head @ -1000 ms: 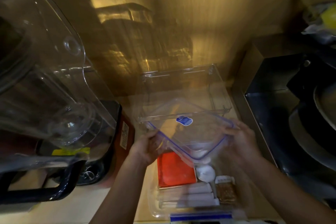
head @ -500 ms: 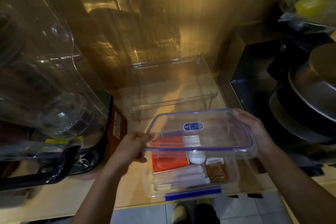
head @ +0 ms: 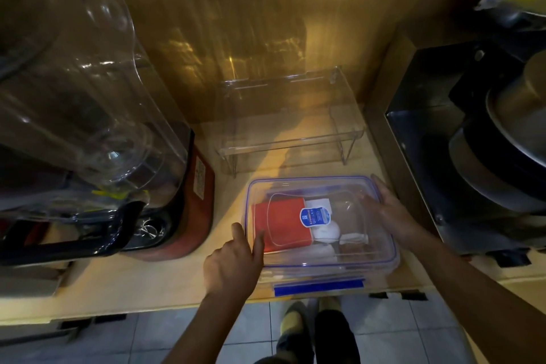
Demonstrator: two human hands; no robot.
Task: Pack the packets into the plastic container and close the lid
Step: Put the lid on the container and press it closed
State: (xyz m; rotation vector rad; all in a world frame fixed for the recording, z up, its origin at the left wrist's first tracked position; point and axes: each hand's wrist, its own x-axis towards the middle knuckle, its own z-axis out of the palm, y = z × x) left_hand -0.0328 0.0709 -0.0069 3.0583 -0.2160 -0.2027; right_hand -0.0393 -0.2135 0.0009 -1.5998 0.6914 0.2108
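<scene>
The plastic container [head: 320,272] is set on the bench [head: 141,281] near its front edge, with the clear lid [head: 322,186] laid on top. The lid's left edge is touched by the loosely curled left hand [head: 236,260]; its right side is pressed by the spread right hand [head: 387,210]. An orange packet [head: 283,224] is seen inside.

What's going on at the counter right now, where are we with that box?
A person is fitting the clear blue-rimmed lid onto the plastic container on the wooden counter. The right hand lies flat on the lid's right side, while the left hand touches its left edge. Inside, through the lid, are an orange packet and some white ones. The blue front latch looks not yet snapped shut.
</scene>
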